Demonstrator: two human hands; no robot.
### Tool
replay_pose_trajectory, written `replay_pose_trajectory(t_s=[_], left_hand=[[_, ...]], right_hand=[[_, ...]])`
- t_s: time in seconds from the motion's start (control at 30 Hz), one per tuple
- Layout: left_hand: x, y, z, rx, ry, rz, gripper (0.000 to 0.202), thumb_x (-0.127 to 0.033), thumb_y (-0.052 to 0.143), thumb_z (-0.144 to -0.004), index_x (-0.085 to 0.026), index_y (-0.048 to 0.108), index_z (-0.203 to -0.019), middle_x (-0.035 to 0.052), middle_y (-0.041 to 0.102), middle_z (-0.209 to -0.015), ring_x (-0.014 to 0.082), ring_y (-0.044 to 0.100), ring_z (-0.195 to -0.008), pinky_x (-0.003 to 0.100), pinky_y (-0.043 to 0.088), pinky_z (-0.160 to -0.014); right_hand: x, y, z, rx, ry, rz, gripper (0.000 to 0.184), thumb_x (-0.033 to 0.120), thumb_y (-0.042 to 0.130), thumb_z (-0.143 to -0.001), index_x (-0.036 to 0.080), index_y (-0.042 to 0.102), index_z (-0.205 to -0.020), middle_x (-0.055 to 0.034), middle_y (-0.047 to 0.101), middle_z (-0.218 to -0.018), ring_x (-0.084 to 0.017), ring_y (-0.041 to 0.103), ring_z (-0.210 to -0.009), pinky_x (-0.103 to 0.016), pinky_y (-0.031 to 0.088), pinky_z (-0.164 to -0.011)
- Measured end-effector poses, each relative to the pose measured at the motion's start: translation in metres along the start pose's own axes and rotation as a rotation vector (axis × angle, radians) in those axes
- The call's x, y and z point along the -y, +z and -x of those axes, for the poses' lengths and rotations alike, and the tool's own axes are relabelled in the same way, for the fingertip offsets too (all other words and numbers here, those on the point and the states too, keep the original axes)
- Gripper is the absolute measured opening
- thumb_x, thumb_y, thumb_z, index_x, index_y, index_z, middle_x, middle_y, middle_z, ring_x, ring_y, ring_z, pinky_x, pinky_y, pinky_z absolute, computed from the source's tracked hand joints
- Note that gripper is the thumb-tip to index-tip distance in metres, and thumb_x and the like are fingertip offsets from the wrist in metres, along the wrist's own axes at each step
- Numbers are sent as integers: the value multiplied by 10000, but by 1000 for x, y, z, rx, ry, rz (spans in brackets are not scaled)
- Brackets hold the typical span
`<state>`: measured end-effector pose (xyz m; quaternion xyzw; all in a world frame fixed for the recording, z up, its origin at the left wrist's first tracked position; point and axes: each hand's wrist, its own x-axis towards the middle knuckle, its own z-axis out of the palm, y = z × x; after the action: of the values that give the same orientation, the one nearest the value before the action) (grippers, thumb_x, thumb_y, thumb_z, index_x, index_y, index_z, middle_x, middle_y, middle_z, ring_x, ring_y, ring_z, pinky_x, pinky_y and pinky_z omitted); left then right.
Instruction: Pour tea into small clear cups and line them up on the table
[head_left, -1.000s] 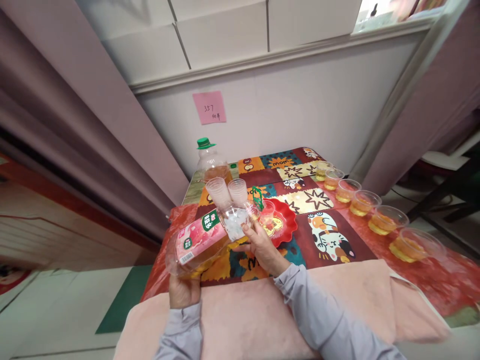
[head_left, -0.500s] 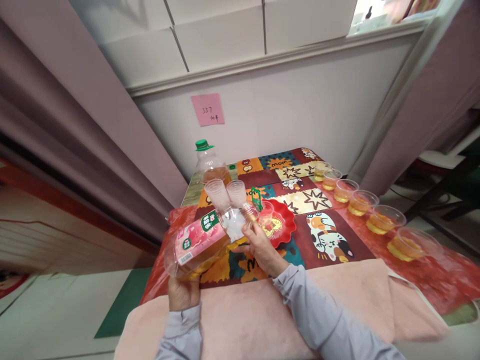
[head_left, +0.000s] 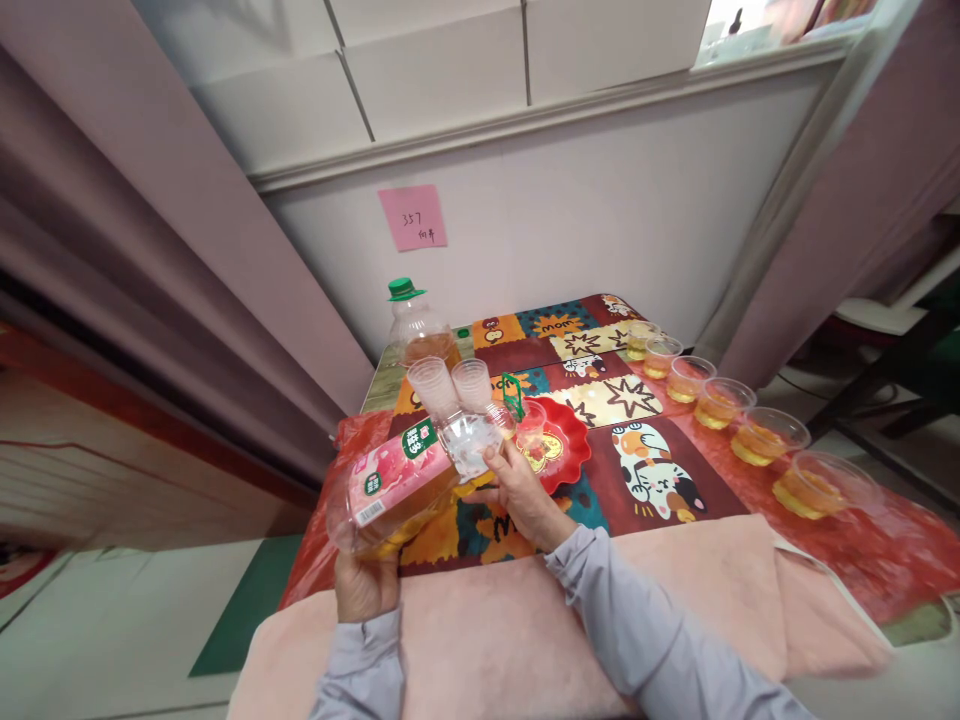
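Note:
A big clear juice bottle (head_left: 401, 478) with a pink label lies tilted nearly on its side, its mouth pointing right. My left hand (head_left: 366, 585) supports its base from below, fingers partly hidden behind it. Around the neck, my right hand (head_left: 525, 495) is closed, below the green carry handle (head_left: 512, 395). The bottle's mouth is over a clear plastic cup (head_left: 533, 422), which stands on a red scalloped plate (head_left: 577, 440) with a yellow design. Whether liquid is flowing is hard to make out.
Two stacks of clear cups (head_left: 471, 382) stand behind the bottle. Farther back is another juice bottle (head_left: 420, 325) with a green cap. Several cups of yellow drink (head_left: 761, 440) line the right side. A pink cloth (head_left: 480, 640) covers the near edge.
Both hands and the bottle hold almost the same pose. The whole view has shifted very slightly; the liquid near the bottle's neck looks a little different.

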<state>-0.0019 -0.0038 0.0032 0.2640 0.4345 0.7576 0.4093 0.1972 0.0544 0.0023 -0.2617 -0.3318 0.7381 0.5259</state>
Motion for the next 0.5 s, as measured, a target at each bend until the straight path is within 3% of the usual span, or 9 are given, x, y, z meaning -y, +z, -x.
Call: replay_pose_trajectory(t_s=[0.13,0.27,0.5], left_hand=[[-2,2,2,13,12,-8,680,-555,816,-811,-278,671,-1415,87,615,-1543,401,515,-1450,419,648,-949],[-4,4,4,29,28,7,751,-522,873,-757,-277,653,-1432,97,572,-1585,417,520,-1439,439,637,-975],[-4,5,3,15,-18,9,719,-529,843,-783,-297,652,-1437,89,575,-1584,425,488,-1468,465,632,-986]], right_hand=[[1,1,0,2,9,-10,690,612,789,-860,301,529,-1419,-79,639,-1414,-226,754,-1040,-335,699,-720],[3,2,1,-8,13,-13,754,609,795,-855,329,489,-1485,-76,631,-1424,-230,755,-1046,-336,704,-711],[-2,-1,-1,-4,5,-8,660,615,778,-870,307,561,-1413,-75,641,-1407,-234,744,-1056,-370,708,-749]])
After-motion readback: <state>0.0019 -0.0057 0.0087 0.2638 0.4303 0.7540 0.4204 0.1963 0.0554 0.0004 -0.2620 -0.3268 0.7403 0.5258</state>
